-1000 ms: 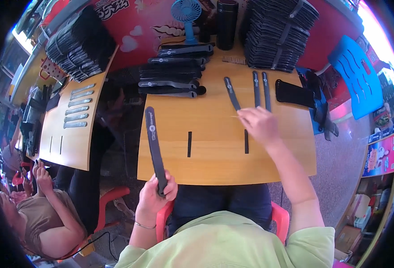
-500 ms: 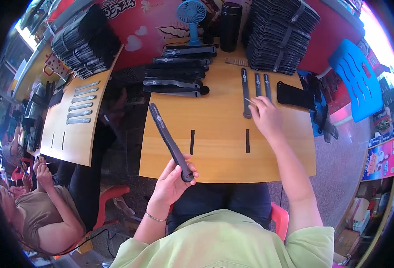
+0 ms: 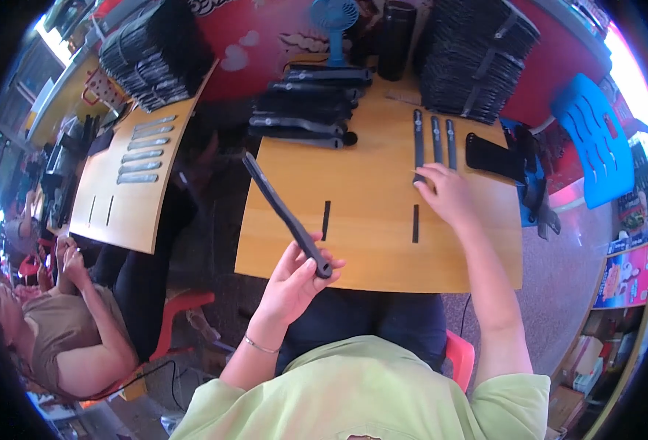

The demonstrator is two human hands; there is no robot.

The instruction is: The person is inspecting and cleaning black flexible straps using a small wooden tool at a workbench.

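A long dark grey strap (image 3: 286, 213) with a slot at its near end is pinched in my left hand (image 3: 295, 282), raised at the table's front edge. It slants up and away to the left, edge turned toward me. On the right of the table my right hand (image 3: 447, 196) has its fingertips together at the near end of another dark strap (image 3: 419, 139) lying flat. A thin pale stick (image 3: 415, 172) barely shows at those fingertips. Two shorter straps, one (image 3: 436, 136) and another (image 3: 452, 139), lie alongside, partly behind my hand.
Piled dark straps (image 3: 298, 110) lie at the back left, near a blue fan (image 3: 333, 18) and black bottle (image 3: 397, 40). A tall bundled stack (image 3: 474, 66) stands behind. A black flat piece (image 3: 494, 156) lies right. Two black strips (image 3: 326, 220) mark the wooden table (image 3: 368, 257). A co-worker (image 3: 82, 315) sits left.
My view has shifted slightly. The left hand has turned its strap more edge-on. My right fingertips have moved to the near end of the lying strap, and the pale stick is now mostly hidden.
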